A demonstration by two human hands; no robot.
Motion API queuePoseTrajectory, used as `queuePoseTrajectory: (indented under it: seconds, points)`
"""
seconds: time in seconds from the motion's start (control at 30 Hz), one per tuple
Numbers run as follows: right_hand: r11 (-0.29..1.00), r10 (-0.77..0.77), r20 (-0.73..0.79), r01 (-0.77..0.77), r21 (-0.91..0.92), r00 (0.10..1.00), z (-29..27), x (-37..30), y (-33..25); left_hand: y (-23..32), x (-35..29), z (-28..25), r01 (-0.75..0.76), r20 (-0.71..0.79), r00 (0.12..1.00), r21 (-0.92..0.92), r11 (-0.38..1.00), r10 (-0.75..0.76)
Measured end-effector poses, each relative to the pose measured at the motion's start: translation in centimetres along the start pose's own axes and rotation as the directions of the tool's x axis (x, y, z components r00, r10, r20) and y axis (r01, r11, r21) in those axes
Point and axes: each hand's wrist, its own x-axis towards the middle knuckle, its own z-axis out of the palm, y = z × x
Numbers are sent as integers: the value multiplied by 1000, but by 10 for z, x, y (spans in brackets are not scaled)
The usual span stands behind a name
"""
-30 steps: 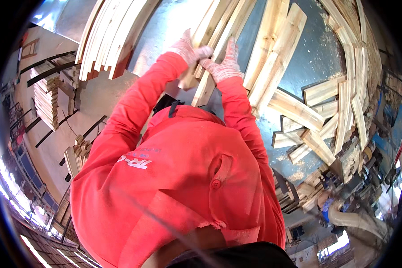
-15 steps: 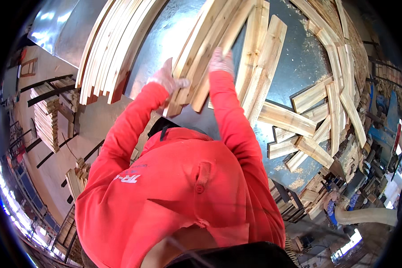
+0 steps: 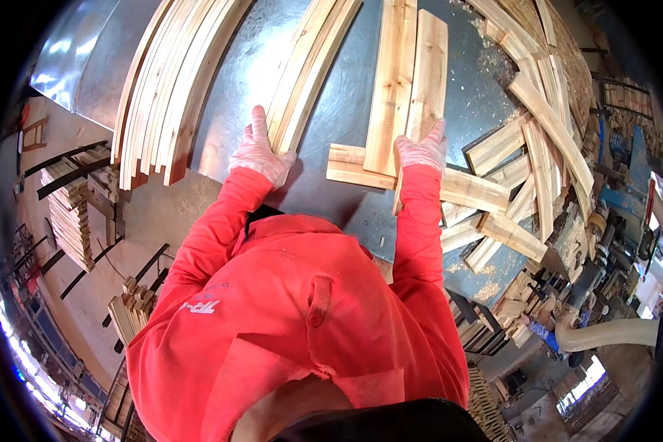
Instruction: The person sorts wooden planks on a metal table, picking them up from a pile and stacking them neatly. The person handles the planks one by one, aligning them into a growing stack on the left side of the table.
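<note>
Both my hands wear pale, thin gloves. At the near end of a narrow bundle of boards [image 3: 309, 77], my left hand [image 3: 261, 152] rests with its fingers stretched along the left side and its thumb apart near the end. My right hand [image 3: 422, 149] is closed round the near part of a wooden board [image 3: 429, 77], fingers on its right side and thumb on its left. Another knotty board [image 3: 392, 88] lies just left of that one. Beneath their near ends, a shorter board [image 3: 357, 166] lies crosswise.
A row of boards [image 3: 177, 88] lies side by side on the shiny metal table [image 3: 236, 96] at left. Short offcuts [image 3: 493, 151] and curved strips [image 3: 556, 125] are heaped at right amid sawdust. Stacked boards [image 3: 68, 214] stand on racks at far left; a ribbed hose [image 3: 604, 335] is at lower right.
My right hand has left the left bundle and moved right onto one of the two right-hand boards. That pair now stands more upright in view. My left hand stays at the bundle.
</note>
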Motion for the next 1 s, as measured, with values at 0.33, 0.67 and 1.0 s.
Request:
queuePoseTrajectory:
  seconds: [0.33, 0.67, 1.0]
  points:
    - [996, 26, 221, -44, 77, 975, 0, 3, -63, -8, 2, -2, 18, -49, 999, -3, 1000, -18]
    - [-123, -711, 409, -674, 729, 572, 36, -52, -12, -74, 34, -19, -311, -194, 944, -241, 919, 269]
    - [443, -280, 419, -271, 854, 864, 165, -52, -59, -44, 11, -9, -362, -243, 925, -338, 869, 291]
